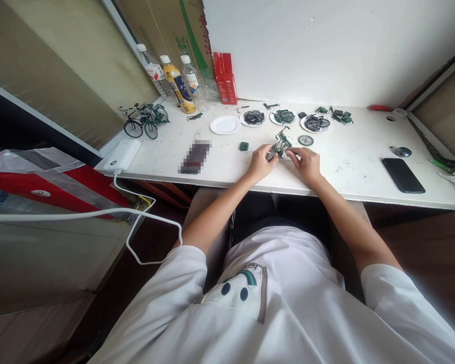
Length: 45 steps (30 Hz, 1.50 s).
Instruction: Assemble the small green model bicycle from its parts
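My left hand (262,163) is closed around the lower left part of a partly built green miniature bicycle (282,141), just above the front of the white table. Its handlebar points up and away from me. From the other side my right hand (305,163) reaches in, thumb and forefinger pinched at the bicycle's edge; what lies between those fingertips is too small to make out. A loose spoked wheel (306,140) lies behind my right hand. Left of my left hand sits a small green block (244,146).
Behind stand paper plates of small parts (255,118) and a bare white plate (225,125). Finished miniature bicycles (146,121), bottles (178,83) and a red box (225,81) are at the left and back. A black phone (403,175) lies right; a white cable (147,212) hangs left.
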{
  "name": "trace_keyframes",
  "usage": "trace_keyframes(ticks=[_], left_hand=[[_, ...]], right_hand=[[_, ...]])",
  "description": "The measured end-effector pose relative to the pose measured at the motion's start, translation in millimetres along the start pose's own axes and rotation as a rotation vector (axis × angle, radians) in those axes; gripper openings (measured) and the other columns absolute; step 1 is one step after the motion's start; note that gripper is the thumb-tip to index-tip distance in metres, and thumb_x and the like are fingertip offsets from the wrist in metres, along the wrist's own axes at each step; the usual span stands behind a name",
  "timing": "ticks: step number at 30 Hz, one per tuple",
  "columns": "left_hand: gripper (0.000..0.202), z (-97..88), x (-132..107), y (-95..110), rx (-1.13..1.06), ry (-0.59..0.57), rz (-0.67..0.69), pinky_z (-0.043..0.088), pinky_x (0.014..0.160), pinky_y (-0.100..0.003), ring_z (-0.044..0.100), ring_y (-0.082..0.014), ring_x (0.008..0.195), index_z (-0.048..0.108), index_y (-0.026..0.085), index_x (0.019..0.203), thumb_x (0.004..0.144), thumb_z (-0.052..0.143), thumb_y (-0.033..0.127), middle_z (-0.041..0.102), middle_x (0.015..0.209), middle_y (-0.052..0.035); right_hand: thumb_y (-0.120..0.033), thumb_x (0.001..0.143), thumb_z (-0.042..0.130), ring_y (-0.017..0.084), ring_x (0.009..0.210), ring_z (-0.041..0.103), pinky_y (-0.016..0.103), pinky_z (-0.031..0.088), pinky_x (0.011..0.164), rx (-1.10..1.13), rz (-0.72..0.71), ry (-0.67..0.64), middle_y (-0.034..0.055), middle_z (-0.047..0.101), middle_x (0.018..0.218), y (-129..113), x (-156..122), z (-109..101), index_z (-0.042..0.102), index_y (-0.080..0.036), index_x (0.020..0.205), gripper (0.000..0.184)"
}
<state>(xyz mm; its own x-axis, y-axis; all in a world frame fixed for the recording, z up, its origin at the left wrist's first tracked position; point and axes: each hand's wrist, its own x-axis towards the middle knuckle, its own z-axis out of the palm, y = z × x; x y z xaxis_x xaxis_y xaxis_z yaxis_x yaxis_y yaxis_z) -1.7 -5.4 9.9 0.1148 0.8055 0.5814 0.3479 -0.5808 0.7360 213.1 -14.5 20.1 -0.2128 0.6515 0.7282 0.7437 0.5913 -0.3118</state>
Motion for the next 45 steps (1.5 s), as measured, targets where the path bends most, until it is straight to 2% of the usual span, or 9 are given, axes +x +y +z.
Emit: trace_keyframes(ticks=[6,11,15,26,29,33,35,40,45], left_hand=[[0.025,-1.2,0,4,-0.004,-0.017,0.004,0.062,0.080,-0.032,0.077,-0.0236,0.101,0.075,0.015,0.119,0.095,0.070,0.023,0.080,0.117,-0.0157],[0.023,-0.9,-1,5,0.022,-0.011,0.035,0.060,0.078,-0.031,0.075,-0.0208,0.092,0.075,0.016,0.117,0.096,0.069,0.023,0.080,0.110,-0.0134],[0.024,0.4,-1,2,0.012,-0.004,0.031,0.061,0.080,-0.032,0.076,-0.0227,0.096,0.074,0.016,0.117,0.095,0.069,0.022,0.080,0.112,-0.0143],[0.024,0.7,-3,6,0.033,-0.029,0.063,0.062,0.086,-0.033,0.075,-0.0222,0.099,0.074,0.017,0.118,0.095,0.068,0.021,0.079,0.114,-0.0132],[0.026,1.2,-4,6,0.047,-0.043,0.082,0.062,0.089,-0.034,0.075,-0.0227,0.102,0.073,0.017,0.119,0.094,0.068,0.019,0.079,0.115,-0.0131],[0.025,2.5,-4,5,0.054,-0.053,0.099,0.062,0.090,-0.034,0.074,-0.0229,0.103,0.074,0.017,0.119,0.094,0.069,0.019,0.078,0.111,-0.0125],[0.025,3.1,-4,5,0.047,-0.050,0.091,0.063,0.089,-0.034,0.075,-0.0228,0.102,0.073,0.017,0.119,0.094,0.070,0.020,0.078,0.111,-0.0126],[0.025,3.2,-4,5,0.037,-0.043,0.071,0.064,0.086,-0.032,0.075,-0.0208,0.097,0.073,0.018,0.121,0.096,0.071,0.023,0.078,0.112,-0.0116],[0.024,2.5,-4,4,0.050,-0.032,0.087,0.064,0.087,-0.034,0.075,-0.0219,0.097,0.073,0.017,0.119,0.096,0.069,0.021,0.079,0.111,-0.0121]], right_hand=[[-0.060,0.112,0.055,0.023,0.074,0.072,0.036,0.051,0.068,-0.010,-0.038,0.007,0.0094,0.081,0.084,-3,1,-4,0.081,-0.022,0.095,0.050],[-0.059,0.113,0.055,0.022,0.074,0.071,0.036,0.052,0.072,0.014,-0.055,0.029,0.0096,0.082,0.090,-3,1,-5,0.080,-0.021,0.099,0.047],[-0.066,0.111,0.052,0.022,0.071,0.068,0.036,0.051,0.069,0.006,-0.048,-0.007,0.0096,0.082,0.088,-1,1,-4,0.080,-0.022,0.103,0.053],[-0.068,0.113,0.044,0.021,0.067,0.062,0.035,0.042,0.064,-0.044,-0.024,0.000,0.0074,0.072,0.075,0,0,-1,0.072,-0.023,0.089,0.058],[-0.071,0.113,0.040,0.022,0.067,0.061,0.035,0.040,0.063,-0.054,-0.006,-0.013,0.0075,0.070,0.073,3,0,-1,0.070,-0.023,0.086,0.063],[-0.073,0.114,0.025,0.023,0.068,0.061,0.035,0.037,0.063,-0.044,-0.006,-0.078,0.0073,0.066,0.072,2,0,-3,0.063,-0.024,0.082,0.070],[-0.071,0.115,0.019,0.023,0.069,0.061,0.035,0.038,0.063,-0.030,-0.001,-0.114,0.0075,0.067,0.075,-1,0,-6,0.062,-0.025,0.085,0.069],[-0.068,0.114,0.035,0.024,0.073,0.065,0.036,0.045,0.067,0.060,0.043,-0.137,0.0089,0.076,0.096,-9,-1,-11,0.061,-0.024,0.111,0.051],[-0.060,0.110,0.048,0.022,0.068,0.064,0.035,0.046,0.065,0.114,0.063,-0.148,0.0069,0.075,0.095,-7,-1,-9,0.058,-0.025,0.114,0.037]])
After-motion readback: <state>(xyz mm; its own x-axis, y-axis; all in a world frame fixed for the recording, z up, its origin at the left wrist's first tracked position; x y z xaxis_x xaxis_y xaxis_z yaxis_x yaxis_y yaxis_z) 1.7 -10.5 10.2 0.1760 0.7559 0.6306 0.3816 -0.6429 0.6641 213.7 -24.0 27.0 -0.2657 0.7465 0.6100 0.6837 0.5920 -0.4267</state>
